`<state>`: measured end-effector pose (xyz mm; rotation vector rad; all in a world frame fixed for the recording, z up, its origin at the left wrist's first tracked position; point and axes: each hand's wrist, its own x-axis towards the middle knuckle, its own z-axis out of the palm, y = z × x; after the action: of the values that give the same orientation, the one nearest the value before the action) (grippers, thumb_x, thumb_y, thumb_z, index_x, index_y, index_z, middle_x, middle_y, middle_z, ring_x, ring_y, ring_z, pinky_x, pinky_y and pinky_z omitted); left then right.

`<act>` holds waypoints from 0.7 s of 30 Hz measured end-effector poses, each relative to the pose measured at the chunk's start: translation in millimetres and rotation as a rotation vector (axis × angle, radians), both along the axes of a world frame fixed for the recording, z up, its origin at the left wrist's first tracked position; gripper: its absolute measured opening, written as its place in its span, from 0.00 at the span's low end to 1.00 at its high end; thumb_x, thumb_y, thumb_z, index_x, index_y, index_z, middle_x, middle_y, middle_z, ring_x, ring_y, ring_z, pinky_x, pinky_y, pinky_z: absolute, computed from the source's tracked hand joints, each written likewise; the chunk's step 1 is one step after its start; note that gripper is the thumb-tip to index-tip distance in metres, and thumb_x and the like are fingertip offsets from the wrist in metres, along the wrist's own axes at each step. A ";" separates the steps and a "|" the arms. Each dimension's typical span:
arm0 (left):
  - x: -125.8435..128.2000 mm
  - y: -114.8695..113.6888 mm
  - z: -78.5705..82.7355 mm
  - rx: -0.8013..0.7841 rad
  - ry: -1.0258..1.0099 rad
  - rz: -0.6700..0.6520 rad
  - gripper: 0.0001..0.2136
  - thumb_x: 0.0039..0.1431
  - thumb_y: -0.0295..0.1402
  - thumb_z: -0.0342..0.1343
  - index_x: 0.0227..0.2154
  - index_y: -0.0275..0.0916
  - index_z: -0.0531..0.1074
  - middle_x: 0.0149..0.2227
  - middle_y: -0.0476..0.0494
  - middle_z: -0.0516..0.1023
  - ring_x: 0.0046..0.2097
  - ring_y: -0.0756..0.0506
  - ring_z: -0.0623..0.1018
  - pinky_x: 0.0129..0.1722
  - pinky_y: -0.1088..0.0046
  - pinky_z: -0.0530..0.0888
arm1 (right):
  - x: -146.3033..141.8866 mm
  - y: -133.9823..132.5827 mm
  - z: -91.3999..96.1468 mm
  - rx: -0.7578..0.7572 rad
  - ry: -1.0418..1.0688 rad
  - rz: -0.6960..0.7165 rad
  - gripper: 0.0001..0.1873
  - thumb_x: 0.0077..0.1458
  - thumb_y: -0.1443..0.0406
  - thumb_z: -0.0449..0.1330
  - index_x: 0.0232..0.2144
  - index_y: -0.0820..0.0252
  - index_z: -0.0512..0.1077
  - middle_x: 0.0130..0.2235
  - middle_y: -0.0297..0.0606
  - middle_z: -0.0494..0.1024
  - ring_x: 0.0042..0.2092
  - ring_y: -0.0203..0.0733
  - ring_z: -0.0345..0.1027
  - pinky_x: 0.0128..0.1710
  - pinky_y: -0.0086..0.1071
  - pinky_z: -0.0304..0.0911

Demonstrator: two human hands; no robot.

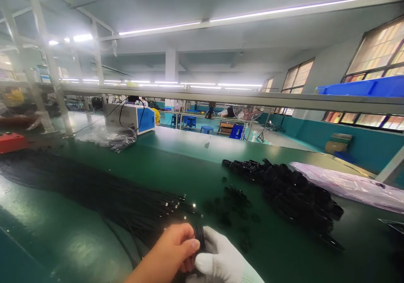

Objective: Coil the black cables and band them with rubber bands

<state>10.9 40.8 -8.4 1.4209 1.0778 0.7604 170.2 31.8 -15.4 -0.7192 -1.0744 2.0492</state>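
Close to the bench's near edge, my bare left hand (176,249) and my white-gloved right hand (221,253) meet at a small black ribbed cylindrical part (199,234). The left thumb and fingers pinch it from one side, and the gloved thumb and fingers grip it from the other. Its lower part is hidden by the fingers. Just beyond my left hand end many thin black cables (126,199), laid side by side, with small shiny metal tips. Past the gloved hand lies a loose scatter of small black pieces (236,197).
A heap of glossy black parts (284,186) covers the right of the green bench (176,157), beside a pinkish plastic bag (341,182). Farther back stand a blue-and-white machine (145,119) and a clear plastic bag (109,138). A red box (12,142) is at far left. A shelf rail (221,96) crosses above.
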 end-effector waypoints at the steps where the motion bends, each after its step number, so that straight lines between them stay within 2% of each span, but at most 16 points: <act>1: -0.6 -0.6 1.1 0.086 0.118 0.060 0.07 0.54 0.35 0.48 0.26 0.38 0.65 0.23 0.49 0.70 0.26 0.48 0.70 0.26 0.73 0.66 | 0.1 0.5 -1.2 -0.019 0.012 -0.002 0.25 0.38 0.64 0.69 0.40 0.62 0.68 0.42 0.40 0.69 0.38 0.39 0.68 0.37 0.35 0.65; 3: -1.1 -2.2 -0.5 0.342 0.307 0.178 0.08 0.53 0.28 0.47 0.33 0.38 0.69 0.32 0.45 0.73 0.32 0.47 0.73 0.31 0.72 0.68 | 0.5 2.0 -3.5 -0.036 0.042 -0.001 0.24 0.39 0.65 0.69 0.41 0.62 0.69 0.43 0.41 0.69 0.37 0.39 0.68 0.37 0.35 0.65; 5: -0.5 -3.1 -8.0 0.608 0.388 0.223 0.16 0.49 0.21 0.46 0.39 0.40 0.70 0.38 0.45 0.73 0.37 0.46 0.74 0.37 0.71 0.69 | 1.1 4.1 -5.8 -0.001 0.018 0.010 0.26 0.39 0.66 0.68 0.43 0.62 0.69 0.44 0.42 0.69 0.37 0.40 0.69 0.37 0.36 0.66; 8: 1.4 -1.0 -23.9 0.815 0.371 0.238 0.17 0.49 0.18 0.43 0.36 0.40 0.72 0.34 0.46 0.73 0.35 0.47 0.74 0.36 0.74 0.69 | 2.7 7.8 -9.4 0.107 -0.059 0.051 0.29 0.39 0.64 0.68 0.45 0.63 0.68 0.42 0.43 0.71 0.38 0.44 0.71 0.39 0.41 0.67; 12: 2.8 4.9 -31.2 0.786 0.291 0.280 0.15 0.49 0.17 0.45 0.33 0.40 0.73 0.30 0.49 0.72 0.33 0.49 0.74 0.33 0.77 0.68 | 2.3 10.6 -13.7 0.131 -0.066 0.042 0.29 0.38 0.63 0.69 0.45 0.62 0.68 0.41 0.42 0.72 0.39 0.45 0.71 0.39 0.40 0.67; 17: 5.0 14.7 -18.9 0.645 0.222 0.269 0.14 0.47 0.17 0.47 0.28 0.39 0.73 0.28 0.50 0.71 0.32 0.50 0.73 0.32 0.77 0.68 | -3.6 11.1 -18.1 0.078 -0.003 -0.024 0.31 0.37 0.62 0.70 0.45 0.63 0.68 0.41 0.43 0.71 0.36 0.43 0.70 0.35 0.37 0.67; 21: 5.9 20.8 -10.9 0.666 0.262 0.212 0.15 0.47 0.16 0.46 0.29 0.39 0.73 0.30 0.50 0.72 0.33 0.50 0.72 0.33 0.76 0.66 | -4.8 8.9 -16.9 0.031 0.112 -0.030 0.28 0.40 0.62 0.70 0.45 0.63 0.67 0.39 0.41 0.71 0.36 0.39 0.68 0.32 0.31 0.64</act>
<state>16.7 61.6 -19.3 2.0294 1.2503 1.1822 165.4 40.8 -32.3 -0.5944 -1.0243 2.0178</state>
